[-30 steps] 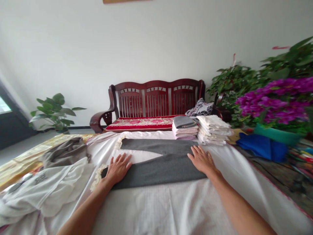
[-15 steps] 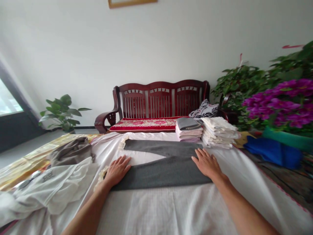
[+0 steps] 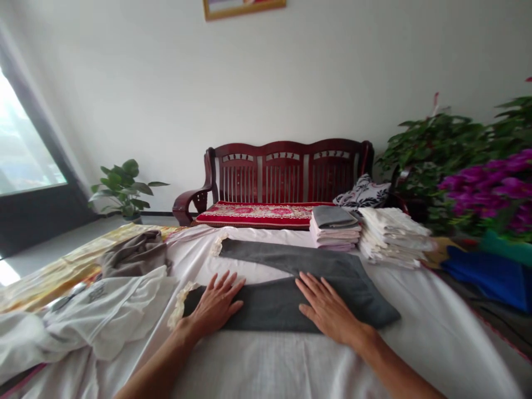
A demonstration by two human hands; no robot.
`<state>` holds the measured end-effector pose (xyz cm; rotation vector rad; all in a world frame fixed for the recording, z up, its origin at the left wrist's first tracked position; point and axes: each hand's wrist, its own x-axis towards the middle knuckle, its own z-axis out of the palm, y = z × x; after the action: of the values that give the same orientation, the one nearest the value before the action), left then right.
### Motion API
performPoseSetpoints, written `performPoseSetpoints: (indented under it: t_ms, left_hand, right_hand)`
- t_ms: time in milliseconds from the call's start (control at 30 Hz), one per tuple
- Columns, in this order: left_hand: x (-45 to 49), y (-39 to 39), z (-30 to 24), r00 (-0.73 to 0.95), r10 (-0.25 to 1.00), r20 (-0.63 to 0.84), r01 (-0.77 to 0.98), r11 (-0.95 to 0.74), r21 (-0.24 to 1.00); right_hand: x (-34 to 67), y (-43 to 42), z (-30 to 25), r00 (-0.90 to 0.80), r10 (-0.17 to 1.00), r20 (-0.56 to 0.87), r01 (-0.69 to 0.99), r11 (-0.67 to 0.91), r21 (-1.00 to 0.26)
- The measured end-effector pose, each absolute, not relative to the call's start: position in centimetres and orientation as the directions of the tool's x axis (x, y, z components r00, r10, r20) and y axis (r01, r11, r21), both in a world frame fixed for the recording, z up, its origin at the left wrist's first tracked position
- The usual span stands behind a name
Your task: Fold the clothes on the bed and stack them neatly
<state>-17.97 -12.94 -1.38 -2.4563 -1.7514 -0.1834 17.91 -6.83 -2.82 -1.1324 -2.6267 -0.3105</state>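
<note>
Grey trousers with lace-trimmed cuffs (image 3: 357, 282) lie flat on a white cloth (image 3: 291, 360), legs pointing left. My left hand (image 3: 216, 305) rests flat on the nearer leg near its cuff, fingers spread. My right hand (image 3: 328, 307) lies flat on the same leg toward the middle, fingers stretched out. Neither hand holds anything.
Two stacks of folded clothes stand at the back right, one pink and grey (image 3: 334, 227), one white (image 3: 393, 238). Loose white (image 3: 103, 310) and brown (image 3: 135, 255) garments lie at the left. A wooden bench (image 3: 286, 183), potted plants (image 3: 477, 172) and a blue cloth (image 3: 490, 274) surround the table.
My right hand has slid left along the trouser leg, from the waist end toward the middle. My left hand has barely moved. The camera has turned slightly left.
</note>
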Motion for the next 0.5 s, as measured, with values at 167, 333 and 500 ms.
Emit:
performPoseSetpoints:
  t_ms: [167, 333, 500]
  left_hand:
    - [-21.5, -13.9, -2.1, 0.233, 0.964, 0.125, 0.972, -0.232, -0.019]
    - [-25.5, -14.7, -2.4, 0.119, 0.984, 0.134, 0.993, -0.120, -0.004]
    - [-28.1, -12.7, -1.0, -0.019, 0.982, 0.190, 0.973, -0.025, 0.227]
  right_hand:
    - [22.2, -5.4, -4.1, -0.602, 0.727, 0.330, 0.790, 0.603, 0.112]
    - [26.4, -4.5, -3.8, -0.489, 0.830, 0.268, 0.870, 0.488, 0.073]
    - [27.7, -3.7, -2.4, -0.412, 0.887, 0.207, 0.897, 0.435, -0.076]
